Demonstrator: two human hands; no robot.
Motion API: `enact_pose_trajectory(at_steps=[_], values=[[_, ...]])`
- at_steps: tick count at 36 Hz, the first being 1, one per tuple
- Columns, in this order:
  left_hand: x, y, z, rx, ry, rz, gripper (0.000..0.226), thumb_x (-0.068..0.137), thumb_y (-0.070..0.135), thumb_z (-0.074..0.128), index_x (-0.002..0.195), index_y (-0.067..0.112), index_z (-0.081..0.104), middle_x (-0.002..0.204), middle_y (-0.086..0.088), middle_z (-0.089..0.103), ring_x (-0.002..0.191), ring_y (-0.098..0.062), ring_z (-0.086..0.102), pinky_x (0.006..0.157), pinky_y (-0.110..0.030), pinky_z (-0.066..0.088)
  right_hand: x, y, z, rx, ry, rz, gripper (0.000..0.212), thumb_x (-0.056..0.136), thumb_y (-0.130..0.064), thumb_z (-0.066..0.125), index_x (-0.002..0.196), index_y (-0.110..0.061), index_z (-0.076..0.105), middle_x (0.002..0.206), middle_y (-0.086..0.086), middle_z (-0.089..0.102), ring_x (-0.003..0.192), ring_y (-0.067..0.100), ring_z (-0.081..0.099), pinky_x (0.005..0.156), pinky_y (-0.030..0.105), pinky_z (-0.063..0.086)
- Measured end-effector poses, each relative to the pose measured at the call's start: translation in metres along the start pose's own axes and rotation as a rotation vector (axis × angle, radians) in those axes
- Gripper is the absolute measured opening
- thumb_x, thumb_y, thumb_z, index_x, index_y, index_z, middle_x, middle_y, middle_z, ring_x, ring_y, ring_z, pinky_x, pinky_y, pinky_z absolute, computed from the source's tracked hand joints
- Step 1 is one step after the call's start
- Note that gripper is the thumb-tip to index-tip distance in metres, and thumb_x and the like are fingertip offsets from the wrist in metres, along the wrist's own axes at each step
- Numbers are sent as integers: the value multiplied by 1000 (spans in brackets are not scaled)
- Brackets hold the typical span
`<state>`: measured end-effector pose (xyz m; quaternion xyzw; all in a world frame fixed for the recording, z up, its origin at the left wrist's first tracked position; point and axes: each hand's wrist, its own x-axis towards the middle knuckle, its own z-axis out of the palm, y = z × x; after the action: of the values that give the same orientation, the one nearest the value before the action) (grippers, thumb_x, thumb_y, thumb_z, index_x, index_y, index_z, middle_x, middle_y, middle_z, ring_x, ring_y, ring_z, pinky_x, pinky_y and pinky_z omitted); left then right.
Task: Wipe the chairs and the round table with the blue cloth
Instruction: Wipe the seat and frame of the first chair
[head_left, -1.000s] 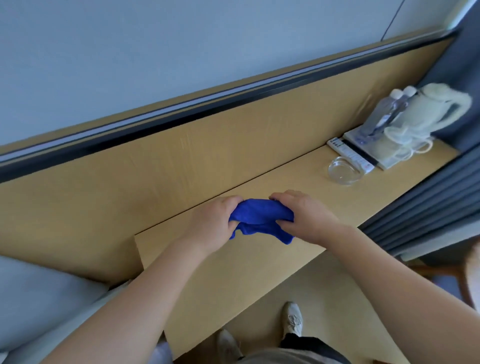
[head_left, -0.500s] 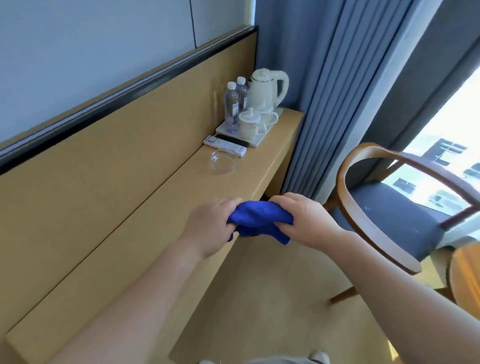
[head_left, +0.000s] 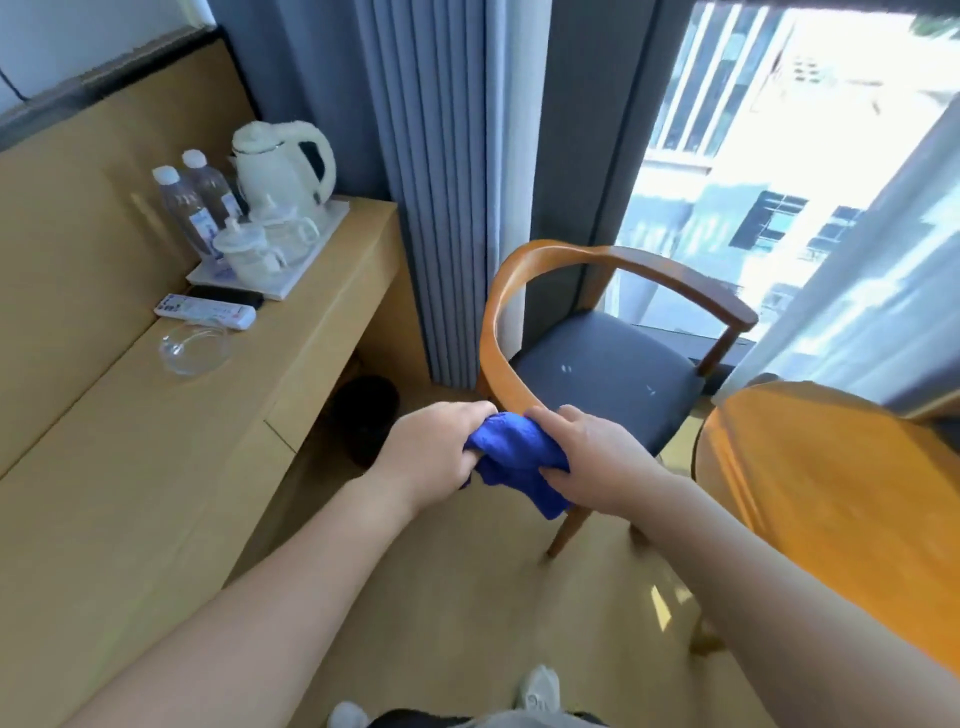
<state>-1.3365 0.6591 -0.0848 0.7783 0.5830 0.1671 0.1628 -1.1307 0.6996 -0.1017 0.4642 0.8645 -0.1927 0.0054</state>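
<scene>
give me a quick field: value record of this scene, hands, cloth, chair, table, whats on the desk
left hand: gripping the left end of the cloth
right hand: gripping the right end
blue cloth: bunched between both hands, held in the air, touching no furniture
chair: wooden curved back, dark seat, just beyond the hands, not yet wiped
round table: wooden, at right, partly in view
desk: at left, holds kettle, two bottles, remote, glass dish

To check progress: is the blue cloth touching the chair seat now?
No, the blue cloth is bunched between the left hand and right hand, in front of the chair.
</scene>
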Motion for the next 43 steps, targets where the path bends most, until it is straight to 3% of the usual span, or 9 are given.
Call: enact_pose_trajectory(at_steps=[4,14,19,24,29,34,38,43], values=[[27,22,18,-13,-32,20,23,89,25,54,112,24,58,100,5,66,91,-15,58,76,-25,46,-9,39,-7,24,-19,18,48,83,-42,61,126,-32,43,115,-7,52,98,17,57,83,36,50],[94,26,46,-106,-70,80,32,86,18,58,118,18,60,106,0,67,96,-20,59,82,-36,50,17,92,-11,192,-34,28,68,76,-48,66,133,-39,31,124,-21,50,101,6,54,84,28,49],[118,19,54,-145,-71,107,26,83,17,58,108,18,60,96,1,67,87,-19,58,74,-39,50,34,106,-12,184,-10,52,43,83,-41,62,121,-34,43,106,-14,62,93,13,58,81,33,48],[167,-3,57,-135,-85,117,30,81,28,59,111,25,59,104,9,66,94,-14,56,77,-36,50,70,129,-20,133,5,135,32,88,-39,58,117,-33,46,100,-14,64,89,13,61,80,36,52],[215,-36,61,-166,-86,65,20,84,39,57,101,28,58,95,12,62,89,-10,53,73,-35,48,109,163,-33,104,10,244,35,89,-40,59,121,-33,45,105,-12,64,94,15,61,83,39,52],[240,-67,78,-144,-113,29,25,86,35,60,109,25,60,103,12,63,94,-11,56,75,-33,50,135,192,-32,101,-22,305,39,89,-38,59,125,-32,45,109,-9,64,97,18,60,84,41,51],[251,-92,97,-92,-97,-94,33,88,30,58,120,21,59,120,5,62,108,-15,56,85,-31,48,154,219,-27,145,-39,322,42,89,-39,59,128,-30,45,110,-8,65,98,19,61,83,41,52],[258,-119,128,-27,-98,-272,33,90,30,53,121,21,58,124,5,60,113,-14,55,87,-32,48,189,262,-13,151,-77,295,37,87,-42,59,121,-34,45,103,-10,66,92,19,62,79,41,52]])
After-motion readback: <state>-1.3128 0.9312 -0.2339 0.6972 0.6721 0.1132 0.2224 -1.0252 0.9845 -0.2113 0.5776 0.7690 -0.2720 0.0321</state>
